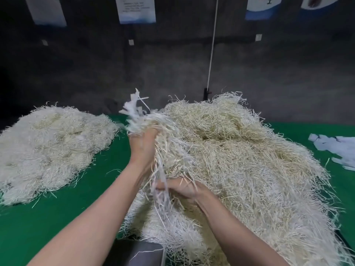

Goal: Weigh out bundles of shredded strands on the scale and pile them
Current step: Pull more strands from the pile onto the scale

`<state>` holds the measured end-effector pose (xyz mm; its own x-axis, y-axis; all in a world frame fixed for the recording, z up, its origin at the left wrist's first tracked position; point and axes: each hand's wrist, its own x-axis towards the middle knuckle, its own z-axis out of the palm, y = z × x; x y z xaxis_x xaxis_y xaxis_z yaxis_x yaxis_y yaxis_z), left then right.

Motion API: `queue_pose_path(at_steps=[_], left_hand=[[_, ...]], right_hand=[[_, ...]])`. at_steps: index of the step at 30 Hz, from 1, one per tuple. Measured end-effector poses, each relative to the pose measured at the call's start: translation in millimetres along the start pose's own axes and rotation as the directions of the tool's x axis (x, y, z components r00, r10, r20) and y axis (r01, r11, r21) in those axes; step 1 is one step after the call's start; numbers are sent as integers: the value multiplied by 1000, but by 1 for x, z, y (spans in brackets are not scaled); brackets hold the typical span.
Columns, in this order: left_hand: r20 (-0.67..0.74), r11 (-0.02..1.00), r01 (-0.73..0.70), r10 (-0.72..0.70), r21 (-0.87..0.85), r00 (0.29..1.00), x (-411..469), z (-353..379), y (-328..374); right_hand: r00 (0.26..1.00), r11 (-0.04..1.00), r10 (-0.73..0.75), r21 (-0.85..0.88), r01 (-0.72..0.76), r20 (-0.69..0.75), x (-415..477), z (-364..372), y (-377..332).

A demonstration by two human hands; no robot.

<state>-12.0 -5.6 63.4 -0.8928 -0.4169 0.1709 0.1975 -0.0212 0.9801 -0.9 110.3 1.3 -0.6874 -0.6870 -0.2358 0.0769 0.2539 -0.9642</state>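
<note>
Left hand [143, 144] is gripping a bundle [167, 150] of pale shredded strands at frame centre, fingers curled into the strands and clamped on its upper part. The top tuft is sticking up above the fist, motion-blurred. Right hand [185, 189] is sitting lower, just right of centre, fingers closed on the lower part of the same bundle, with loose ends hanging down below it. Exact fingertip placement is hidden by strands on both hands.

The bundle is touching the big pile [259, 169], which is filling the centre right of the frame and lying on the green table [57, 223]. A smaller pile [48, 146] (flatter, whiter) is lying at centre left, well apart from the big one.

A grey object [138, 252] is showing at bottom centre, its far edge under strands; cannot tell what it is. White paper scraps [338, 148] are lying at the right edge. A white cord [212, 45] is hanging in front of the dark wall [288, 73], with posters [136, 10] along the top.
</note>
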Motion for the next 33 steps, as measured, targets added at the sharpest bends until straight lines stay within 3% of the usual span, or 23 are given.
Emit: queue_pose_path(at_steps=[2,4,5,6,7,9,11,12,13,14,15,16,18,19,20,21,22,24,27,30,33], left_hand=[[7,943,-298,300,147,954,-3,-1,0],[-33,828,-536,548,165,836,-3,-6,-9],[-45,791,-583,599,187,799,-1,-5,-12],[-50,755,-626,645,195,763,1,-2,-15],[-39,714,-656,683,247,729,3,0,-18],[96,592,-691,727,415,680,5,-4,-28],[426,429,-740,622,518,658,15,-18,-45],[573,459,-726,447,512,687,17,-27,-51],[635,583,-640,256,500,729,16,-34,-53],[688,697,-549,110,461,717,15,-37,-55],[725,719,-519,32,462,689,13,-35,-56],[779,659,-581,-13,478,626,11,-32,-58],[814,349,-742,-129,572,566,8,-19,-61],[809,150,-795,-91,588,581,7,-15,-61],[788,24,-788,-18,615,615,9,-12,-60],[749,-22,-750,83,661,658,11,-11,-56],[705,-33,-710,161,704,691,14,-12,-52],[591,54,-642,336,765,733,24,-16,-42],[399,247,-537,445,806,802,46,-22,-28],[393,224,-512,419,829,819,47,-19,-28],[463,146,-549,389,823,796,35,-18,-37]], right_hand=[[1000,945,-9,326,15,-21,7,3,9],[990,716,-137,695,68,45,6,6,17],[978,585,-186,811,36,91,7,8,20],[970,523,-203,853,-9,135,4,9,21],[970,542,-183,839,-34,157,3,10,20],[993,704,-59,710,-29,99,-2,6,15],[976,895,120,445,-27,-182,-9,-7,7],[933,955,153,291,-55,-326,-13,-15,4],[899,978,155,192,-81,-410,-17,-24,4],[885,985,142,153,-81,-444,-20,-31,3],[888,989,121,131,-70,-443,-22,-34,2],[895,993,101,94,-67,-435,-23,-35,1],[910,998,62,36,-52,-410,-22,-34,-1],[919,999,46,9,-46,-391,-23,-35,-2],[930,999,28,-13,-36,-367,-24,-36,-2],[938,1000,7,-23,-15,-347,-24,-39,1],[940,999,-14,-34,3,-342,-24,-41,4],[921,989,-66,-150,8,-384,-21,-44,17],[888,838,-179,-539,-87,-422,-21,-47,48],[859,602,-261,-770,-212,-441,-24,-60,76],[823,505,-273,-802,-318,-498,-32,-74,96]])
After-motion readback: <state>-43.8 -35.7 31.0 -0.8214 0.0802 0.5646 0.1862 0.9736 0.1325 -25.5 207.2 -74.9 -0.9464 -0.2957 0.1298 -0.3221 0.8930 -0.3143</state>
